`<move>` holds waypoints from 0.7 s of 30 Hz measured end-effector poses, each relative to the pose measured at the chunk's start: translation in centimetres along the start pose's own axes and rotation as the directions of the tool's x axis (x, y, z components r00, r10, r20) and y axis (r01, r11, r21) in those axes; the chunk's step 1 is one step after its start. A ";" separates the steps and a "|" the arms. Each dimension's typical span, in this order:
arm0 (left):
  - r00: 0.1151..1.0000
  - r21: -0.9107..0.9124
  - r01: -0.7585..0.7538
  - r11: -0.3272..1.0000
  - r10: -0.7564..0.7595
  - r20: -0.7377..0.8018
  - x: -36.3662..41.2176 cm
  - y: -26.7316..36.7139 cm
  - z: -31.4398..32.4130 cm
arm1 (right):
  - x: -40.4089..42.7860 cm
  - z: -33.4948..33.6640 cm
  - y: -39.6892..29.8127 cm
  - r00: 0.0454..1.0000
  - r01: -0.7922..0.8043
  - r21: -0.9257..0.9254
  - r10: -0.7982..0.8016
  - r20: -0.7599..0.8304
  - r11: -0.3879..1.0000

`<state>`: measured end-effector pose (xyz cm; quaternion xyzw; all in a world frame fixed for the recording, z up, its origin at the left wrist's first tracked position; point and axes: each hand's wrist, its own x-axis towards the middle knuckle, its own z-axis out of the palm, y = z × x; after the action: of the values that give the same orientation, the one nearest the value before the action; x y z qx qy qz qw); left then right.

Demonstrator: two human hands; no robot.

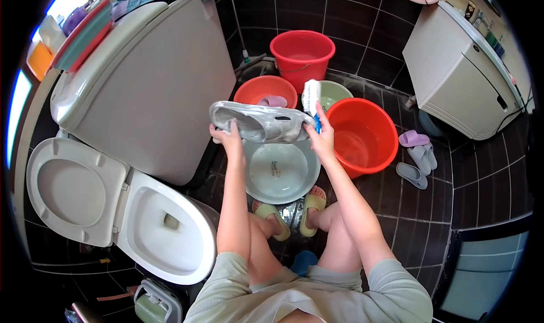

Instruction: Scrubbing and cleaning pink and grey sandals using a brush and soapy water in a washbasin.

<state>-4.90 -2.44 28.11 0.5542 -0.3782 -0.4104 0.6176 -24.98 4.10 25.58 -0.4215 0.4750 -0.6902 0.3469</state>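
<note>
A wet grey plastic slipper (278,125), streaked with white suds, is held sideways between both hands. My left hand (229,140) grips its open heel end. My right hand (321,134) pinches the toe end and also holds a scrub brush (312,94) with white bristles and a blue handle, standing upright. Below the slipper, a pale green-grey basin (282,172) with water sits on the floor. Just behind, an orange-red basin (255,85) holds a pink slipper (274,101). The fingers are partly hidden by the slipper.
A red bucket (302,53), a green basin (338,91) and a large orange-red tub (363,136) stand around the basin. An open toilet (144,212) is on the left, beside a washing machine (157,76). Several slippers (418,157) lie right, near a white cabinet (459,76).
</note>
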 end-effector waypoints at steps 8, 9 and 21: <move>0.762 -0.180 0.476 0.861 -0.302 0.573 -3.0 0.0 1.4 | 1.4 -1.5 -1.0 0.985 0.156 0.087 -0.148 -0.087 0.984; 0.744 -0.042 0.421 0.906 -0.319 0.588 -2.3 -0.1 1.1 | 1.1 -1.3 -1.5 0.986 0.155 0.091 -0.148 -0.082 0.984; 0.618 -0.308 0.561 0.769 -0.141 0.774 -4.0 2.0 2.0 | 0.9 -1.6 -2.0 0.956 0.278 -0.014 -0.275 0.106 0.960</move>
<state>-8.11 0.65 30.21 0.2262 -0.3380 -0.7950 0.4500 -26.93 4.45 27.41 -0.5239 0.4025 -0.7023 0.2651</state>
